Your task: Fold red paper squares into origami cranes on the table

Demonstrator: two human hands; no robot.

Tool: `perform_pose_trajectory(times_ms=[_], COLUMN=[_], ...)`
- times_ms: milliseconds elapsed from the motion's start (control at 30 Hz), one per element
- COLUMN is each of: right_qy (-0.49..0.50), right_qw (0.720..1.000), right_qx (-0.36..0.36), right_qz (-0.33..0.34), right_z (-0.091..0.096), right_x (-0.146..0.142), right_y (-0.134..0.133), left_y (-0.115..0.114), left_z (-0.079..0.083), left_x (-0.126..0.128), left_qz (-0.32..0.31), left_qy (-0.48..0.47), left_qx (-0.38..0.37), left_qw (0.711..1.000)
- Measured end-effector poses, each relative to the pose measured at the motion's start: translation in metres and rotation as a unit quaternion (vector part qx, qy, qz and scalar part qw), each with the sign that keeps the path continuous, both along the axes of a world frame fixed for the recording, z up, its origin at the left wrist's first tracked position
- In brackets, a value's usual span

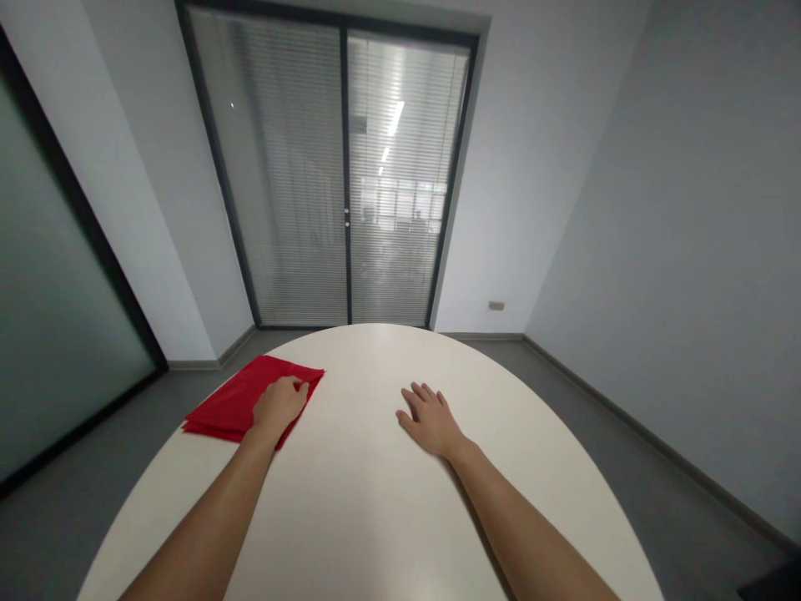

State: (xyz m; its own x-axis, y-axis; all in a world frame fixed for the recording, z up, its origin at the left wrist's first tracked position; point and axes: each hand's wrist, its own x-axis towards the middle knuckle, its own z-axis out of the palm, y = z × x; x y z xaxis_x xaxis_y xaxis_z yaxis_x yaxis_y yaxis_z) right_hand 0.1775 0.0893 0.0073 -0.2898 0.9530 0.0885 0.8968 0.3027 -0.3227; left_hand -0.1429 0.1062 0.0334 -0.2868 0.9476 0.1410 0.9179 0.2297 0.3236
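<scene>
A folded red cloth [234,399] lies on the left part of the round white table, its layers showing along the near edge. My left hand [279,406] rests on the cloth's right side, its fingers curled together at the edge and closed on the fabric. The fingertips are partly hidden. To the right, my right hand [430,419] lies palm down on the tabletop with fingers spread and nothing in it.
The round white table [363,501] fills the lower middle. Beyond it stand glazed panels with blinds [300,184] in a dark frame. A frosted glass panel [56,300] is at the left, and a grey-white wall [694,250] runs along the right.
</scene>
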Motion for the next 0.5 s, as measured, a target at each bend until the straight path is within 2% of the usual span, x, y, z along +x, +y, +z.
perform_pose_trajectory(times_ms=[167,233,333,400,500], right_qy=[0.000,0.004,0.022,0.067,0.202], right_qw=[1.000,1.000,1.000,0.997,0.977], right_qx=[0.002,0.005,0.016,0.028,0.046], right_qz=[-0.001,0.000,-0.002,-0.013,-0.057], right_z=[0.002,0.002,0.001,0.000,-0.002], right_x=[0.000,0.001,0.002,0.004,0.011], right_y=[-0.003,-0.004,-0.003,0.000,0.008], left_y=[-0.008,-0.015,-0.029,-0.041,-0.061], left_z=[0.024,0.037,0.048,0.043,0.022], left_x=[0.013,0.030,0.069,0.100,0.141], left_qz=[0.016,0.003,-0.066,-0.128,-0.213], left_qy=[-0.007,-0.006,-0.029,-0.031,-0.001], left_qx=[0.030,0.060,0.120,0.111,0.057], left_qw=[0.999,0.998,0.990,0.985,0.975])
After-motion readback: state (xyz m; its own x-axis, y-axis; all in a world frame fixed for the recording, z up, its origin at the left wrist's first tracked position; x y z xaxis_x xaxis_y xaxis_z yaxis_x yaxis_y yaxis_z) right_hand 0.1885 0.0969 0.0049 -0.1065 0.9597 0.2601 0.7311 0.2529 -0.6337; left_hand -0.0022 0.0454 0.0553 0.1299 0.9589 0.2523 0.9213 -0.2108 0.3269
